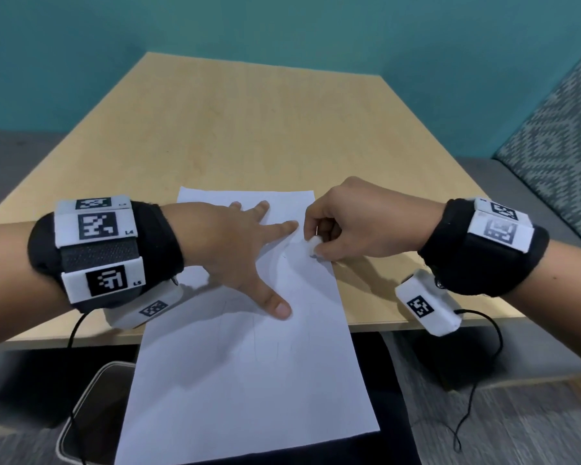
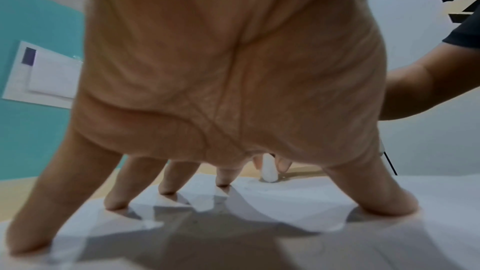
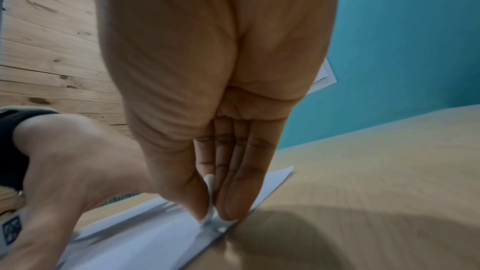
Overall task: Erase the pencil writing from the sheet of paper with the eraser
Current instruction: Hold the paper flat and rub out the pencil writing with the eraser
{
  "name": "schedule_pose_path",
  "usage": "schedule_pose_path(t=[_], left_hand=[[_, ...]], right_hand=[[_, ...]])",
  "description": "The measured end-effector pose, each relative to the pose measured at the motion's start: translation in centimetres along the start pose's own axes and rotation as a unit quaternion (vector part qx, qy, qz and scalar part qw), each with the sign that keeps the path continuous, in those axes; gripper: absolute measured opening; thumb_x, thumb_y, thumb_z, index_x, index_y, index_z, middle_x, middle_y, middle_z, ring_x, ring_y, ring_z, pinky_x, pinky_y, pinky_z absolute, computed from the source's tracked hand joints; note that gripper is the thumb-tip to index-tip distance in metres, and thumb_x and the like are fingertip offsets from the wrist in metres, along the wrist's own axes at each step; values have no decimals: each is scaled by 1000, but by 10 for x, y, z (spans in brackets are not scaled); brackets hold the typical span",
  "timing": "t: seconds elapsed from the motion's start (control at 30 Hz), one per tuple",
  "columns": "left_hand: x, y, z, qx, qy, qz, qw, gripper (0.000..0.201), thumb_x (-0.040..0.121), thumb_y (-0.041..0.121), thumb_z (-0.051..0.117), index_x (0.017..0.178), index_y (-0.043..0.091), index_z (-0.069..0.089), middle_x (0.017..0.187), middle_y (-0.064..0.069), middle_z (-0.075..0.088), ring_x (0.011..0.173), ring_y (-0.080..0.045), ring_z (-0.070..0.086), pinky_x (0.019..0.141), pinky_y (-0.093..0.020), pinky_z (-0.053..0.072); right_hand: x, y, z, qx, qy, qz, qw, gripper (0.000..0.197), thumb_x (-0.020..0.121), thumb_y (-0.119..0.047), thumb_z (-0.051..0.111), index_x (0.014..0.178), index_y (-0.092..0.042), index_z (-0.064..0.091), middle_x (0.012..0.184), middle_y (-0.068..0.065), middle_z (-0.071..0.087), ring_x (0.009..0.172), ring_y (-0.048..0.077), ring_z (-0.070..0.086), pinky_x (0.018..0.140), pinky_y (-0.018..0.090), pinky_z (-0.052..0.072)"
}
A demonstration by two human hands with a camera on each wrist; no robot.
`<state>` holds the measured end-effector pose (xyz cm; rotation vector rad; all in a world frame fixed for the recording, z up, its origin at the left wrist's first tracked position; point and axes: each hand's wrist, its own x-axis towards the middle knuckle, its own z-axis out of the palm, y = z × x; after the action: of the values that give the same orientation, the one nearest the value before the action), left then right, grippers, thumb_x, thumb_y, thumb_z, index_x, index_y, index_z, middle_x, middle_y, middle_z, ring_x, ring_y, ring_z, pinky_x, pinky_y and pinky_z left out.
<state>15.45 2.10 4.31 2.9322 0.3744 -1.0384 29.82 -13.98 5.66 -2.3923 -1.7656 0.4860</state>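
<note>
Pinching the small white eraser between thumb and fingertips, the right hand pressed its lower end onto the sheet of paper, close to the sheet's right edge and just beyond the left index fingertip. The left hand lay spread flat on the paper, fingers straight and fanned, the thumb reaching back toward the person, all tips bearing down on the sheet. In the left wrist view the eraser stood nearly upright past the fingers, its base touching the paper. The right wrist view showed the eraser squeezed thin between the thumb and the closed fingers, only its top and bottom showing. The sheet looked light and limp, likely to slide or buckle on the smooth table, and its near part overhung the table's edge toward the person, so the holding hand probably belonged close beside the rubbed spot, as it was. The eraser seemed soft and a little springy; a grip low on it, near the working end, would likely keep it from bending or rolling out. Faint pencil lines showed on the paper below the left thumb, and a grey smudge lay under the eraser. Rubbing so near the edge could crease or tear the paper if pushed outward.
</note>
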Motion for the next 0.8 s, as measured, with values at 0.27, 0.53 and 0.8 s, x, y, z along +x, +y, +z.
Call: schedule_pose_path(t=[0.27,0.53,0.8], left_hand=[[2,-2,2,-3,7,0,1000,144,45,109,56,152,62,-29,172,11,-29,163,-32,-11,122,-64,30],[1,2,1,12,0,-8,1000,142,50,107,57,152,60,-31,172,9,-31,163,-33,-10,121,-63,32],[1,1,1,8,0,-8,1000,142,50,106,57,151,61,-32,171,9,-32,163,-33,-10,121,-62,31]], right_hand=[[-5,1,1,-12,-14,-12,1000,17,86,-30,77,102,-25,79,75,-10,75,74,6,68,71,29,58],[-8,-3,4,-7,-26,-24,999,18,87,-29,76,105,-26,78,74,-11,73,75,5,67,68,26,56],[-8,-8,5,-24,-24,-37,999,12,89,-27,73,101,-24,76,72,-10,72,70,7,66,64,24,54]])
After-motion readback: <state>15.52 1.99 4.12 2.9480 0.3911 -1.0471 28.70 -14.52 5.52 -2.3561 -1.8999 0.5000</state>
